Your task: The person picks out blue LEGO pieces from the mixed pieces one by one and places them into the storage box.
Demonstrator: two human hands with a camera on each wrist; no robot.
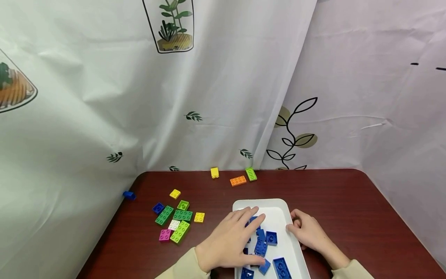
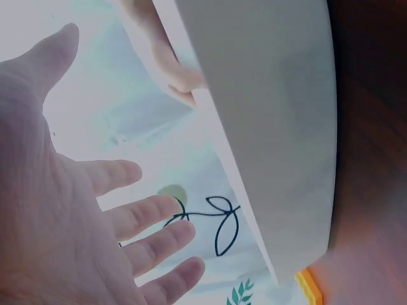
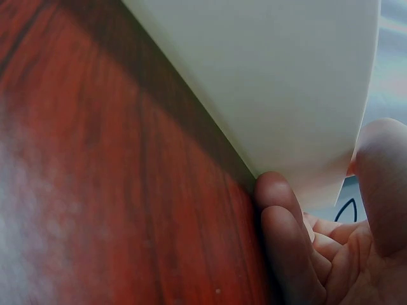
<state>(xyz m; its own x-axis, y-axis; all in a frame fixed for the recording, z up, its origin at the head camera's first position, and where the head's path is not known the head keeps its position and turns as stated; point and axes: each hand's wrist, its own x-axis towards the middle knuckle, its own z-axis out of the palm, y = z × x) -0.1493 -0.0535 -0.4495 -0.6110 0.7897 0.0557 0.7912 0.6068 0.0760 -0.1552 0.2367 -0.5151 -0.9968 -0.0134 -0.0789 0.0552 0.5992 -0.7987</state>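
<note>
A white tray (image 1: 280, 212) lies on the table near the front, with several blue toy bricks (image 1: 271, 238) in it. My left hand (image 1: 230, 241) hovers over the tray's left side with fingers spread, covering some bricks. In the left wrist view, the left palm (image 2: 51, 216) and straight fingers hold nothing, beside the tray's outer wall (image 2: 280, 127). At the tray's right edge, my right hand (image 1: 311, 232) pinches the rim. The right wrist view has its thumb at the rim and its curled fingers (image 3: 286, 238) against the outer wall (image 3: 273, 82).
Left of the tray lies a group of bricks: green (image 1: 182, 215), lime (image 1: 180, 231), pink (image 1: 165, 235), white (image 1: 174, 225) and yellow (image 1: 199, 217). An orange brick (image 1: 238, 181) and a lime brick (image 1: 251, 174) lie by the back edge. One blue brick (image 1: 129, 195) sits at the left edge.
</note>
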